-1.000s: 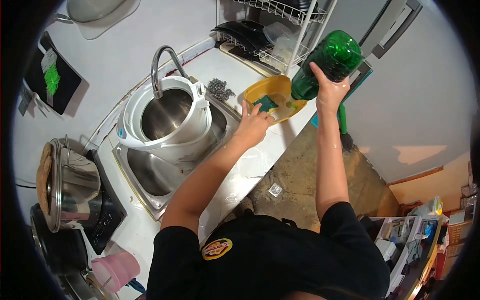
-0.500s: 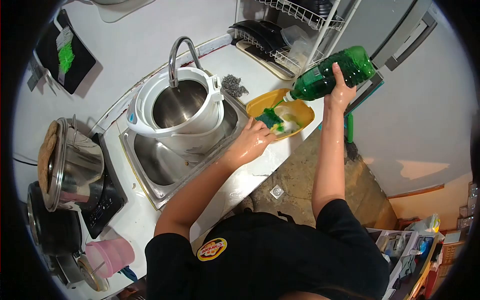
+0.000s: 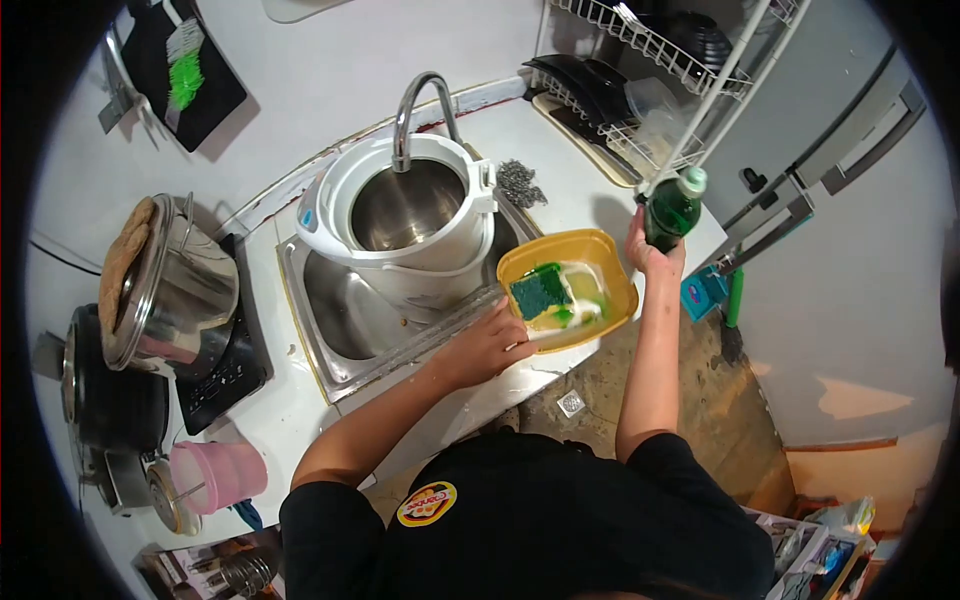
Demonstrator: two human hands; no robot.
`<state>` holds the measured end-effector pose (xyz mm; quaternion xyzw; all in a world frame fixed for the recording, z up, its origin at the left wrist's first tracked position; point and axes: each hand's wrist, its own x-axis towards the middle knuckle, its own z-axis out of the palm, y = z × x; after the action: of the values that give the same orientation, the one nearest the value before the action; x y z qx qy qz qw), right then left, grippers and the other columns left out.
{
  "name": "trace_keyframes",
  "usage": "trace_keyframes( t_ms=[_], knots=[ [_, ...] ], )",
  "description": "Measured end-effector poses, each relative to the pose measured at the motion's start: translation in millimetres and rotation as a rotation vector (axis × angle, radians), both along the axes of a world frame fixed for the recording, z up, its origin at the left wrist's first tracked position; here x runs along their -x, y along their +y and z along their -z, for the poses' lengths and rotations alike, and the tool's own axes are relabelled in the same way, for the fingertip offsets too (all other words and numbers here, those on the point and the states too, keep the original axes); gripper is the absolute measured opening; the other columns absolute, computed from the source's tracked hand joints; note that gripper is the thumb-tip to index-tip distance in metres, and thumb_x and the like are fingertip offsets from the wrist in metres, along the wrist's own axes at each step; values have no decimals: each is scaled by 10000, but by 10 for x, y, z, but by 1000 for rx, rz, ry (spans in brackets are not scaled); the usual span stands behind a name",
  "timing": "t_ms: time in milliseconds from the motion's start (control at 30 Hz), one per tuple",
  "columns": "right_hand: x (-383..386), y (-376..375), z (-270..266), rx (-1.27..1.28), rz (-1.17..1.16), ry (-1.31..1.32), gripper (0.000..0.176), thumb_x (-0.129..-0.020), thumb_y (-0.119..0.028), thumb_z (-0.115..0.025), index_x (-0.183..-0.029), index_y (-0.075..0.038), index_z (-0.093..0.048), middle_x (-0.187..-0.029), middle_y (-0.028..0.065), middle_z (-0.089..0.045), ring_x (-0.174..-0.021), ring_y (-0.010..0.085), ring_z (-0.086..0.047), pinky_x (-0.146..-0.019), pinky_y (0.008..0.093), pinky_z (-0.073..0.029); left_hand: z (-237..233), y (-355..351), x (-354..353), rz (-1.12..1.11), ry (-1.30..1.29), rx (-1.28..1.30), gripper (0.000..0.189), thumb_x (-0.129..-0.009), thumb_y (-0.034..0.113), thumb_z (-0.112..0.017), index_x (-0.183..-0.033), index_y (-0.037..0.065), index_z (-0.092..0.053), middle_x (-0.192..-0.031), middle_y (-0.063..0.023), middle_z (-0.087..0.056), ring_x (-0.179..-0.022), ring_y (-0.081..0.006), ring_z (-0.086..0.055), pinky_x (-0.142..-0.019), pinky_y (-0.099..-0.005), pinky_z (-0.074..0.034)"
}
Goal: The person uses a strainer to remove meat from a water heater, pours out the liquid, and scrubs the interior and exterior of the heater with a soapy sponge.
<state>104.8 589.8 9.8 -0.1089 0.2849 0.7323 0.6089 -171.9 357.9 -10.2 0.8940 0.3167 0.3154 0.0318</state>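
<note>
My right hand (image 3: 657, 252) is wrapped around a green dish soap bottle (image 3: 673, 212), which stands nearly upright with its pale cap at the top, by the counter's edge. A yellow plastic basin (image 3: 618, 262) sits at the front of the counter, right of the sink. In it lies a green scouring sponge (image 3: 540, 291) streaked with bright green liquid, beside whitish suds. My left hand (image 3: 487, 346) grips the basin's near left rim, thumb toward the front side. Some of its fingertips are hidden.
A white appliance with a metal inner pot (image 3: 410, 205) rests in the steel sink (image 3: 345, 310) under the tap (image 3: 428, 85). Behind the basin lies a steel wool scrubber (image 3: 520, 183). A wire dish rack (image 3: 650, 60) stands back right; a steel pot (image 3: 205, 265) and pink bucket (image 3: 220, 475) are left.
The bottle has swung from tipped and pouring green liquid onto the sponge to nearly upright, lower down. My left hand has gone from the sponge to the basin's rim. The view has shifted.
</note>
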Motion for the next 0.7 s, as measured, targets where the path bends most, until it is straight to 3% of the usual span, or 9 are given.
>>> trace_keyframes(
  t_ms=[33,167,267,367,433,533,600,667,700],
  knots=[
    [27,-7,-27,106,-18,160,520,-858,-408,-495,-1127,32,-558,-1212,209,-520,-1072,370,-552,-885,527,-511,-41,-54,25,-16,27,53,315,-710,40,-620,-1016,115,-608,-958,-18,-543,-1012,-202,-524,-1091,-555,-254],
    [185,70,7,114,72,263,562,-784,-411,-545,-1069,71,-586,-1083,242,-548,-1016,386,-561,-857,496,-542,-276,-162,-10,-158,175,92,375,-686,85,-677,-1046,163,-604,-947,-4,-543,-1061,-196,-511,-1096,-552,-235],
    [136,178,14,168,127,357,541,-757,-382,-558,-1062,63,-605,-1028,237,-573,-1002,387,-569,-854,501,-543,-638,-218,26,-298,5,54,380,-680,100,-703,-1041,175,-614,-963,-8,-550,-1052,-210,-517,-1088,-540,-253],
    [31,321,169,113,177,428,589,-800,-456,-506,-1098,45,-596,-1084,239,-560,-1048,398,-545,-882,522,-516,-716,-64,382,-453,43,-116,373,-694,114,-708,-1051,178,-623,-989,-26,-552,-1048,-236,-522,-1074,-542,-270],
    [20,388,277,41,237,432,650,-826,-525,-478,-1130,39,-581,-1132,241,-550,-1091,405,-521,-910,539,-489,-843,10,641,-574,47,-71,367,-706,112,-694,-1061,174,-626,-988,-46,-561,-1045,-251,-529,-1059,-550,-286],
    [255,146,213,-36,295,330,759,-851,-596,-434,-1284,27,-454,-1300,233,-461,-1209,404,-430,-1003,561,-387,-1102,16,820,-705,63,-5,372,-718,153,-707,-1080,158,-622,-971,-72,-578,-1045,-264,-540,-1060,-562,-267],
    [699,-337,-306,7,219,273,745,-866,-549,-437,-1330,33,-392,-1361,231,-405,-1245,398,-396,-1026,541,-365,-1183,57,887,-779,124,-7,373,-716,206,-727,-1069,142,-626,-946,-80,-589,-1032,-264,-548,-1071,-561,-242],
    [984,-323,-93,-245,-77,115,741,-838,-420,-545,-1348,70,-324,-1365,219,-389,-1259,384,-394,-1020,521,-384,-1168,28,926,-864,233,-36,375,-706,269,-747,-1035,126,-639,-911,-79,-600,-1004,-259,-557,-1083,-554,-218],
    [1227,-300,-178,-341,-126,-145,711,-842,-405,-538,-1332,72,-344,-1330,221,-426,-1239,384,-418,-1015,489,-392,-1169,19,954,-873,246,59,456,-678,339,-768,-1058,123,-636,-853,-72,-610,-981,-253,-567,-1094,-546,-188]
  ],
)
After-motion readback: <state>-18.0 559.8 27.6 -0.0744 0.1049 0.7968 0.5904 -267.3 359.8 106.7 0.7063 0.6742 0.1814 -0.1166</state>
